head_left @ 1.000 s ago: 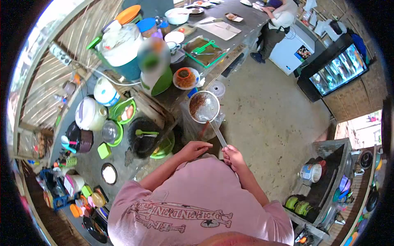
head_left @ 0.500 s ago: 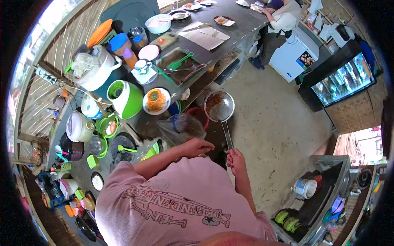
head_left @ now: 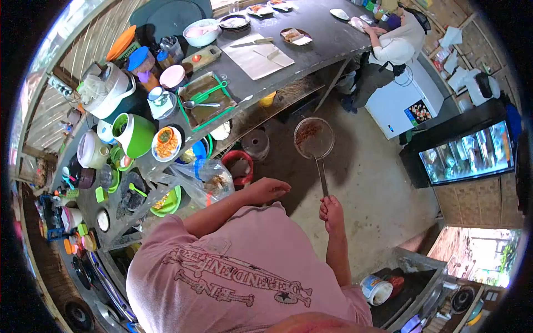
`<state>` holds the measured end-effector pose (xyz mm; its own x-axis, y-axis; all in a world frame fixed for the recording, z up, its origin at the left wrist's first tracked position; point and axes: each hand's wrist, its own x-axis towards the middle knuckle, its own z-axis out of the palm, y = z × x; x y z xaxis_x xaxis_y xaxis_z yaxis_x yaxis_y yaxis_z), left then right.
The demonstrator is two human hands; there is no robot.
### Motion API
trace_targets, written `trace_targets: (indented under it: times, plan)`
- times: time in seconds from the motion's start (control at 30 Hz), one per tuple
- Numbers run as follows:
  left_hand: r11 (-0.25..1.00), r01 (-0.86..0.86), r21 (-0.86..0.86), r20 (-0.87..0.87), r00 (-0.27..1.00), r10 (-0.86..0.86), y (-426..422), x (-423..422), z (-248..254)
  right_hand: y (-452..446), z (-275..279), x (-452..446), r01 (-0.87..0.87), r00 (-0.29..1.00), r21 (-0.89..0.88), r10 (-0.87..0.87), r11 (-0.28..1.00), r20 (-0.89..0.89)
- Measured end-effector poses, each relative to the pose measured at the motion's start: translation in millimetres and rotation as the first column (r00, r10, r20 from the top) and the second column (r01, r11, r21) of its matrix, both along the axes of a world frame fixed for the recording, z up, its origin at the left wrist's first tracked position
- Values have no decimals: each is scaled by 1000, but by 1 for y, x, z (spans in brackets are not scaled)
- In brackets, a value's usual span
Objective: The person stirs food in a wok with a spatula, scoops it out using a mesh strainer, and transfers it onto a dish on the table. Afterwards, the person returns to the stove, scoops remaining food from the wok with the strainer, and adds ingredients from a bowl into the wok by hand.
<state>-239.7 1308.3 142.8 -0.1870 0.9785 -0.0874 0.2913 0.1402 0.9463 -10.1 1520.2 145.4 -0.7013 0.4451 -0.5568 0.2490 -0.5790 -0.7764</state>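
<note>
My right hand [head_left: 332, 213] is wrapped round the handle of a round metal strainer [head_left: 321, 145]. Reddish-brown bits [head_left: 308, 132] lie on the left side of its mesh. The strainer is held out in front of me over the floor. My left hand [head_left: 269, 190] is in front of my chest with its fingers stretched out, holding nothing. Near it stands a red bucket [head_left: 248, 178] with something pale inside. A clear plastic bag [head_left: 195, 180] hangs at the counter's edge, left of that hand.
On the dark counter [head_left: 311, 58] are a green-edged tray [head_left: 194, 114], a plate of orange food [head_left: 166, 145] and a green container [head_left: 135, 136]. A metal cylinder [head_left: 255, 145] stands on the floor. Another person [head_left: 400, 41] works at the far end, beside a white freezer [head_left: 397, 105] and a display fridge [head_left: 466, 158].
My view has turned and moved, so the counter shows further left and the red bucket is in fuller view. The strainer, still in my right hand, appears farther right, away from the counter.
</note>
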Motion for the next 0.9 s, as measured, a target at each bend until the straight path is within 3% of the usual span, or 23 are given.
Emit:
trace_targets:
  times: [0.23, 0.4, 0.47, 0.6, 0.83, 0.9]
  plan:
    - [975, -219, -47, 147, 964, 223, 30, -33, -16, 57, 5, -50, 6, 1000, -62, -7, 998, -17]
    - [967, -243, -71, 234, 939, 253, 89, -73, -59, 114, 5, -96, 2, 1000, -67, -3, 998, -28]
    - [964, -264, -31, 358, 898, 257, 124, -95, -67, 146, 2, -120, -1, 999, -34, -1, 999, -53]
    - [965, -261, 27, 352, 906, 235, 201, -163, -75, 215, 9, -187, -20, 1000, 55, 20, 998, -7]
    - [962, -267, 51, 194, 948, 252, 304, -299, -45, 325, 19, -328, -39, 999, 137, 35, 990, 31]
    - [962, -272, -3, 292, 920, 262, 320, -325, -44, 345, 22, -360, -58, 998, 125, 55, 990, 27]
